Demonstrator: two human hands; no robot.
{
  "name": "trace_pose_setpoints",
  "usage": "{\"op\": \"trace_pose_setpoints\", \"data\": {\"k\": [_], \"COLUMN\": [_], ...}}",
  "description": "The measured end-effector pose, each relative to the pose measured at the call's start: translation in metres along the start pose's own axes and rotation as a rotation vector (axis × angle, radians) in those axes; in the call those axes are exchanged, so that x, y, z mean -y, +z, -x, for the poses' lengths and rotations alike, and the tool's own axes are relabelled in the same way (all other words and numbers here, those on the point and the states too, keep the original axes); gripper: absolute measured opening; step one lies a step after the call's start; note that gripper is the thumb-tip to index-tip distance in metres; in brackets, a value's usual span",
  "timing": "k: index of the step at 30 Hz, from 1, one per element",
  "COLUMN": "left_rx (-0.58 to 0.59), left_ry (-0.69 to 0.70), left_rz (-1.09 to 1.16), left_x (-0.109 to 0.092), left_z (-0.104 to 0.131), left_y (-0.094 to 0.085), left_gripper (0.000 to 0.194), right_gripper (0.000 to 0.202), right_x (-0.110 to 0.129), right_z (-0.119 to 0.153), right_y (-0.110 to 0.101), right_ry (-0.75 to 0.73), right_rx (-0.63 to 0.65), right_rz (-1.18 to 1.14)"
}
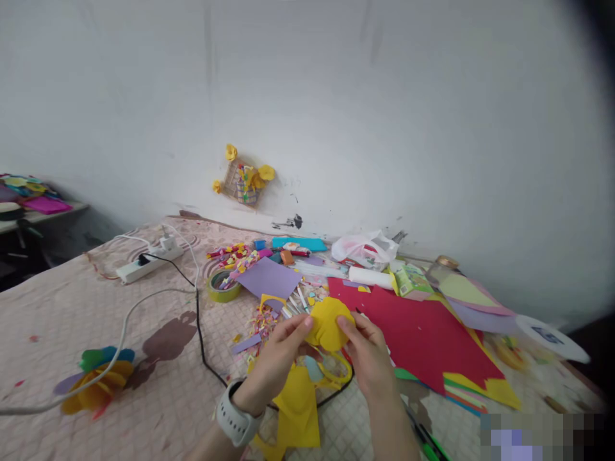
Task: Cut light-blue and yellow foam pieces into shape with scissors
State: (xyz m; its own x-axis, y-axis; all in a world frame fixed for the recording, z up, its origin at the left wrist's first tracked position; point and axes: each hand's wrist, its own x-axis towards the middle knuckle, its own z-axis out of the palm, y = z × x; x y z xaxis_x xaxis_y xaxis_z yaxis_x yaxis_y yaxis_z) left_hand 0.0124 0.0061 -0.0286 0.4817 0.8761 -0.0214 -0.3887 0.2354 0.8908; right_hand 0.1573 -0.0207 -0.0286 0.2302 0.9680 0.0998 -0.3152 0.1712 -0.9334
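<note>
A rounded yellow paper piece point(330, 324) with a scalloped edge is held up between both hands, above the table. My left hand point(287, 342), with a pale watch on its wrist, pinches the left edge of the piece. On the opposite edge, my right hand point(364, 336) grips it between thumb and fingers. Below the hands lies a yellow sheet point(298, 410) on the patterned cloth, with yellow cut scraps point(336, 371) beside it.
A power strip point(150, 262) with cables and a colourful paper flower point(98, 381) are on the left. Tape point(223, 287) and a purple sheet point(269, 276) lie behind my left hand. Red paper point(418, 326) covers the right. A green-handled tool point(430, 442) is at the front.
</note>
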Motion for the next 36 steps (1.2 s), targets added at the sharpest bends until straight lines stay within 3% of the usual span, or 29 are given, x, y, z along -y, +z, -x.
{"op": "trace_pose_setpoints", "data": {"k": [6, 11, 14, 20, 23, 27, 36], "left_rx": [-0.127, -0.224, -0.200, -0.027, -0.030, -0.045, -0.093], "left_ry": [0.120, 0.254, 0.264, 0.337, 0.359, 0.359, 0.374], "left_rz": [-0.161, -0.140, -0.196, -0.534, -0.616, -0.570, -0.379], "left_x": [0.002, -0.002, -0.007, -0.021, -0.024, -0.025, -0.022], "left_z": [0.001, 0.007, 0.009, 0.010, 0.014, 0.018, 0.019], "left_y": [-0.006, -0.006, -0.008, -0.014, -0.012, -0.009, -0.012], "left_gripper": [0.023, 0.022, 0.022, 0.020, 0.017, 0.015, 0.019], "right_gripper": [0.016, 0.020, 0.023, 0.019, 0.022, 0.022, 0.011], "right_x": [0.001, 0.001, 0.001, 0.009, 0.013, 0.014, 0.010], "right_z": [0.004, 0.012, 0.013, 0.013, 0.015, 0.016, 0.017], "right_y": [0.007, 0.019, 0.017, 0.003, 0.002, 0.003, 0.005], "right_ry": [0.016, 0.018, 0.001, -0.030, -0.020, 0.000, -0.043], "right_rx": [0.021, 0.109, 0.095, 0.076, 0.117, 0.169, 0.081], "right_rz": [0.091, 0.179, 0.222, 0.332, 0.348, 0.318, 0.247]}}
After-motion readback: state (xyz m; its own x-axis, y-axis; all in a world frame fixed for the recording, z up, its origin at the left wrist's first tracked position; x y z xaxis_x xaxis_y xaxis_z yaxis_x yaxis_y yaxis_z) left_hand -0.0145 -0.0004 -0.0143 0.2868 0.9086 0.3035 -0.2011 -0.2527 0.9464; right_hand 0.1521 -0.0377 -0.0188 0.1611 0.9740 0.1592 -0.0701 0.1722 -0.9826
